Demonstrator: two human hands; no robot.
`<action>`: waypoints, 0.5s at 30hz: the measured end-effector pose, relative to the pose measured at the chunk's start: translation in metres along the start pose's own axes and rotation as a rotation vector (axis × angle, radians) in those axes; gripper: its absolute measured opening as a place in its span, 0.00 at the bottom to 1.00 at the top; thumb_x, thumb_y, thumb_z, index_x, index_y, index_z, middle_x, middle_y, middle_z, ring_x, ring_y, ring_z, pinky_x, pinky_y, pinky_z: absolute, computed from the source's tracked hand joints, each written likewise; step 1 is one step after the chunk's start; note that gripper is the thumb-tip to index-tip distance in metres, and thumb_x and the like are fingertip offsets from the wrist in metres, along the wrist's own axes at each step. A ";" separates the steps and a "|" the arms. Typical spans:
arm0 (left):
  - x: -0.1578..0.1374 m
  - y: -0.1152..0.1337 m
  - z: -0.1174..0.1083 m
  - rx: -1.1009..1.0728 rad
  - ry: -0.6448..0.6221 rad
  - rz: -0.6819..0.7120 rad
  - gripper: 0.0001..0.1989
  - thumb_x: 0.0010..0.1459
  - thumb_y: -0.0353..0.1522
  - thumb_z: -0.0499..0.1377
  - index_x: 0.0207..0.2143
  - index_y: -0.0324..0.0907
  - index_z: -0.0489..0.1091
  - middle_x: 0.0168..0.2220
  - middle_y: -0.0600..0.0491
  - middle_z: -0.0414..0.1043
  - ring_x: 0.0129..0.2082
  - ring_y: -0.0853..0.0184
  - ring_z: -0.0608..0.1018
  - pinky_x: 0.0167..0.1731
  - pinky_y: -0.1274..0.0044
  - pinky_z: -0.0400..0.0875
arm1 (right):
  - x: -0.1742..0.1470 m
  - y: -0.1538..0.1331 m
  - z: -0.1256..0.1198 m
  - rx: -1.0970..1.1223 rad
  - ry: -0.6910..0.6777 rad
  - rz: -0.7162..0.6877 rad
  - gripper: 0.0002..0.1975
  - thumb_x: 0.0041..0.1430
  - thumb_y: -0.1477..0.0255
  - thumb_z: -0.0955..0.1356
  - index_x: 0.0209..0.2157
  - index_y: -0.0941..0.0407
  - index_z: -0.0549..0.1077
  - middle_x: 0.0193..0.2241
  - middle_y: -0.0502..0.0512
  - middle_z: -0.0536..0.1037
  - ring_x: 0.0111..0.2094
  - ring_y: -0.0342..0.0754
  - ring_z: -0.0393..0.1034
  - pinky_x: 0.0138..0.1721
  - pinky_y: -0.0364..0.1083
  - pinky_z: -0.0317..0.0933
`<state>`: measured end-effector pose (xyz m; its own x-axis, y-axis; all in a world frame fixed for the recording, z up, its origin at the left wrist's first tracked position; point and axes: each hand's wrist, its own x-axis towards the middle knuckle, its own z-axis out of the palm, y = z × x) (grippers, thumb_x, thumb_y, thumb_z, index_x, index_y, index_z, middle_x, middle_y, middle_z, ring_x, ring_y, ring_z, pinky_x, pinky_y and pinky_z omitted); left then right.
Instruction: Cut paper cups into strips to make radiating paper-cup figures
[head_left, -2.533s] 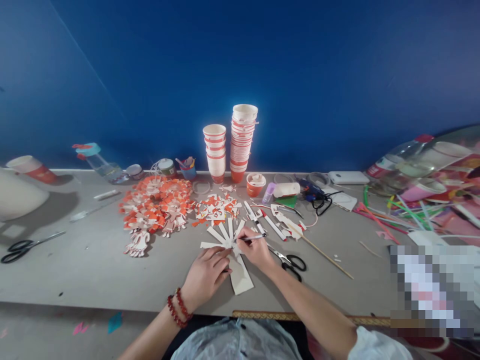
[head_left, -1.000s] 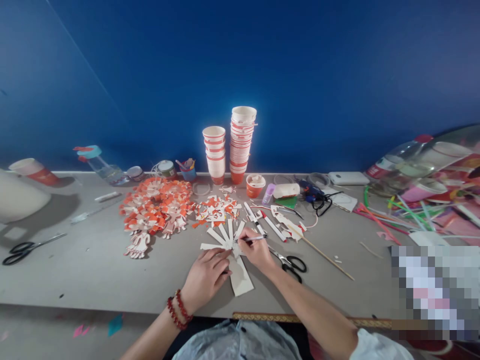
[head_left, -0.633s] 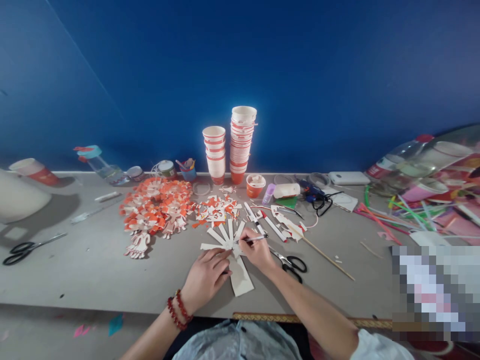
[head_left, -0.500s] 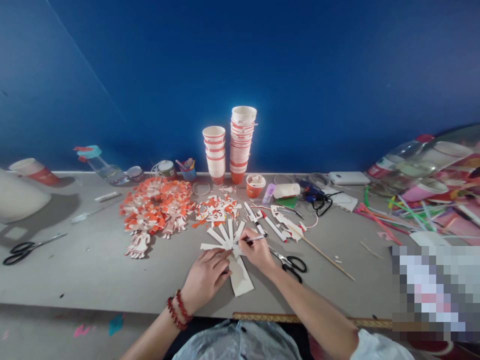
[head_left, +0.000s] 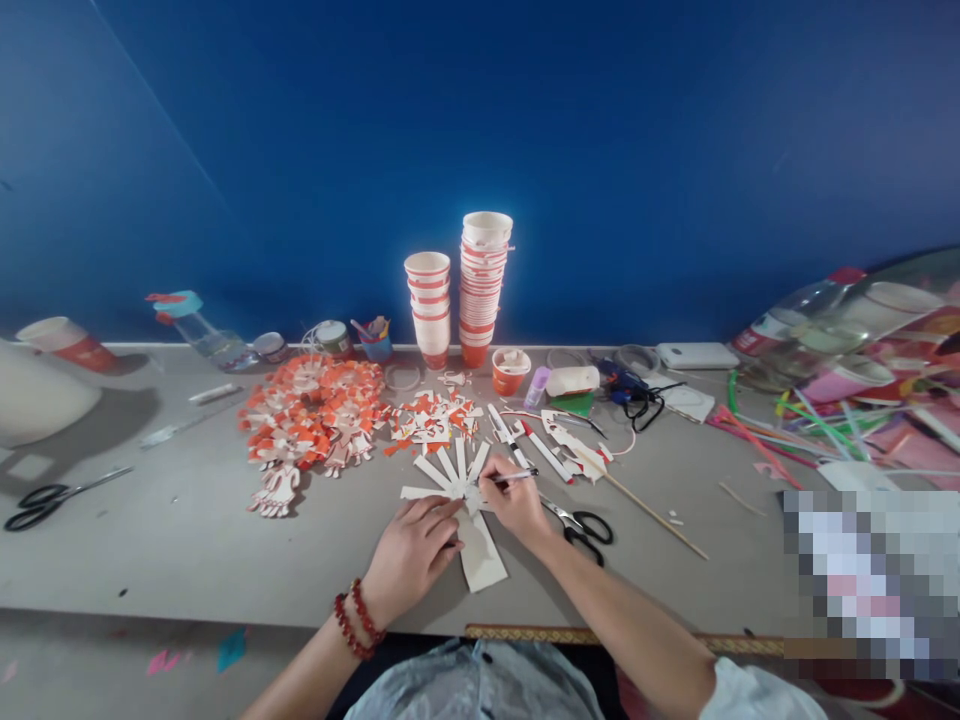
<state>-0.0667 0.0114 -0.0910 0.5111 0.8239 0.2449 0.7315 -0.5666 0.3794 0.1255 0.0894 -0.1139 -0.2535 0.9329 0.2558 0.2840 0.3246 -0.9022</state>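
Observation:
A white paper cutout [head_left: 484,560] lies on the table, with several narrow strips fanning out from its middle and a wider piece toward me. My left hand [head_left: 421,545] rests flat over its left side, fingers stretched out. With my right hand [head_left: 517,505] I grip a slim pen [head_left: 523,474], its tip hidden by my fingers near the fan's middle. Black-handled scissors [head_left: 589,525] lie just right of that hand. Beyond the strips are orange and white paper scraps [head_left: 435,418] and a marker with a red cap [head_left: 550,455].
A pile of orange and white cut-out figures [head_left: 311,410] spreads to the left. Two tall stacks of paper cups [head_left: 482,300] stand at the back. A wooden stick [head_left: 656,517] and a blue glue gun [head_left: 626,380] lie right; more scissors [head_left: 56,500] lie far left.
My right hand and the pen have shifted very slightly to the right. The left hand and the paper cutout stay in place.

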 end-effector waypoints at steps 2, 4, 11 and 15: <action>0.000 0.000 0.000 -0.004 0.013 0.009 0.08 0.64 0.34 0.53 0.40 0.43 0.71 0.53 0.48 0.73 0.53 0.59 0.71 0.49 0.65 0.69 | 0.000 -0.001 0.000 -0.001 -0.002 -0.001 0.06 0.54 0.76 0.62 0.24 0.54 0.65 0.19 0.46 0.66 0.22 0.44 0.61 0.24 0.40 0.55; 0.000 -0.001 0.000 -0.008 0.024 0.014 0.08 0.64 0.34 0.53 0.41 0.44 0.71 0.53 0.48 0.73 0.52 0.59 0.71 0.49 0.65 0.69 | 0.000 -0.001 0.000 -0.002 -0.004 -0.001 0.06 0.54 0.76 0.62 0.24 0.54 0.65 0.19 0.47 0.66 0.22 0.44 0.62 0.24 0.40 0.56; 0.000 -0.001 0.001 -0.012 0.008 0.010 0.08 0.64 0.33 0.53 0.41 0.43 0.70 0.53 0.47 0.72 0.53 0.58 0.70 0.50 0.64 0.68 | 0.000 0.002 0.001 -0.012 -0.004 -0.003 0.06 0.54 0.76 0.62 0.24 0.54 0.65 0.20 0.47 0.67 0.23 0.44 0.62 0.24 0.40 0.56; -0.001 -0.001 0.001 -0.011 0.002 0.007 0.08 0.64 0.33 0.53 0.41 0.43 0.70 0.54 0.48 0.72 0.53 0.58 0.70 0.50 0.65 0.68 | 0.000 0.003 0.001 -0.014 -0.011 -0.004 0.06 0.53 0.76 0.62 0.24 0.54 0.65 0.20 0.47 0.66 0.22 0.44 0.61 0.24 0.40 0.55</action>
<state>-0.0672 0.0114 -0.0922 0.5157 0.8196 0.2495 0.7226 -0.5726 0.3873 0.1252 0.0901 -0.1169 -0.2648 0.9297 0.2560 0.2955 0.3309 -0.8962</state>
